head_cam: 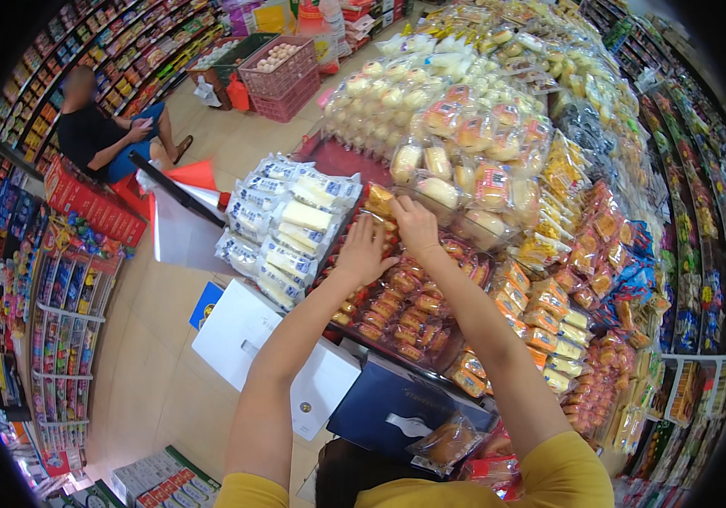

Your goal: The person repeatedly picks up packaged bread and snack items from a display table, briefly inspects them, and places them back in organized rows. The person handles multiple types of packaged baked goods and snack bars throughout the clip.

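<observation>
On a red-based display of wrapped baked goods, my left hand [363, 251] lies with fingers spread over small packets in red wrapping. Just right of it my right hand [415, 222] bends its fingers over a golden wrapped pastry [378, 200] near the display's back; whether it grips the pastry cannot be told. Below the hands are round pastries in clear wrap [394, 305]. White-wrapped bars with blue print [302, 219] are stacked to the left behind a dark divider. Larger bagged buns [442, 190] lie beyond and to the right of my right hand.
Orange-wrapped cakes [544, 320] lie right of my right forearm. A white box [242, 336] and a dark blue box [401, 406] stand at the display's near edge. Egg crates [280, 73] are on the floor beyond. A seated person [105, 133] is at the upper left, before shelves.
</observation>
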`<action>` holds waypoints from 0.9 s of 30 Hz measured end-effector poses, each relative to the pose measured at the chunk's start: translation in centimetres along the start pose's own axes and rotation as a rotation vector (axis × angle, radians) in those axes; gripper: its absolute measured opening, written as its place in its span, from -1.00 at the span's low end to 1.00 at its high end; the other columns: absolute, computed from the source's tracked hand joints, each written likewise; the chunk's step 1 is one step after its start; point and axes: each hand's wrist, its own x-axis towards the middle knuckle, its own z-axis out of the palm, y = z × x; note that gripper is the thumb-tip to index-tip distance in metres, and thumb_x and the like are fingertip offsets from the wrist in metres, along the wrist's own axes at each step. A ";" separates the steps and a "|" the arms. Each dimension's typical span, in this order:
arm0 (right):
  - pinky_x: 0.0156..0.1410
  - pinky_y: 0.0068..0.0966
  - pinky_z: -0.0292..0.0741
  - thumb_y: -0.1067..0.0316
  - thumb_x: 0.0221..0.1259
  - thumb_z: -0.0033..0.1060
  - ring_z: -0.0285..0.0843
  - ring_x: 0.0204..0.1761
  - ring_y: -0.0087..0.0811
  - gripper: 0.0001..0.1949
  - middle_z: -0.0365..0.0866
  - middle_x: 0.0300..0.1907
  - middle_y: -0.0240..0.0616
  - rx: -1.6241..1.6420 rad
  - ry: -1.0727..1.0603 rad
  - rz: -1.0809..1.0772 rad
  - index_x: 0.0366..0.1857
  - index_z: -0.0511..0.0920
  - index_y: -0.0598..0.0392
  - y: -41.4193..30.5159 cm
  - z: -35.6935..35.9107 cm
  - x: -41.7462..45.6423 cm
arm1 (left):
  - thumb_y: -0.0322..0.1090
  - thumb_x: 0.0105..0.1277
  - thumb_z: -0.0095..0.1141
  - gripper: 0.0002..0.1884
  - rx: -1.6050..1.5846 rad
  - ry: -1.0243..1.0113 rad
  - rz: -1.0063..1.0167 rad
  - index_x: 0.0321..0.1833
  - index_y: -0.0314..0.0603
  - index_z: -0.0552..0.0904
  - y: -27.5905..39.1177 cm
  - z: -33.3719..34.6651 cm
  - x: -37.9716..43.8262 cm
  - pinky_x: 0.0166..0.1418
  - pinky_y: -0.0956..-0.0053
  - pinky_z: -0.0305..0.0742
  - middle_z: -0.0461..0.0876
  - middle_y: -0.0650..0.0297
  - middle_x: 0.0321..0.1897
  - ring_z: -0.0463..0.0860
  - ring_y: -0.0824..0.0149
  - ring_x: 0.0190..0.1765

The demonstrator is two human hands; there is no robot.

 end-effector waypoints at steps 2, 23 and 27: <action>-0.27 -0.43 0.57 0.40 0.00 0.10 0.57 -0.25 -0.34 -0.76 0.45 -0.27 -0.32 0.005 -0.038 -0.022 -0.18 0.49 -0.03 0.8 0.1 -0.2 | 0.29 0.29 -0.13 -0.09 0.020 -0.057 -0.033 0.39 -0.48 0.12 0.3 0.6 0.6 0.53 0.11 -0.18 -0.04 -0.23 0.44 -0.09 -0.13 0.50; 0.14 -0.25 0.47 0.52 -0.16 0.17 0.46 0.10 -0.02 -0.62 0.46 0.10 0.03 -0.139 -0.961 0.720 -0.11 0.54 0.15 22.5 -35.3 -41.9 | -0.13 0.40 -0.04 -0.38 -0.292 0.047 0.025 0.32 -0.55 0.19 3.7 -3.4 -1.4 0.47 0.17 0.01 0.09 -0.27 0.36 0.06 -0.17 0.44; 0.30 -0.27 0.31 0.51 -0.16 0.21 0.30 0.24 -0.07 -0.44 0.35 0.17 0.00 -0.308 -0.541 0.399 0.09 0.35 0.24 22.1 -31.9 -44.7 | -0.18 0.40 -0.03 -0.42 -0.316 0.044 0.070 0.32 -0.50 0.22 9.0 -7.2 -4.7 0.48 0.20 -0.02 0.11 -0.18 0.38 0.07 -0.10 0.45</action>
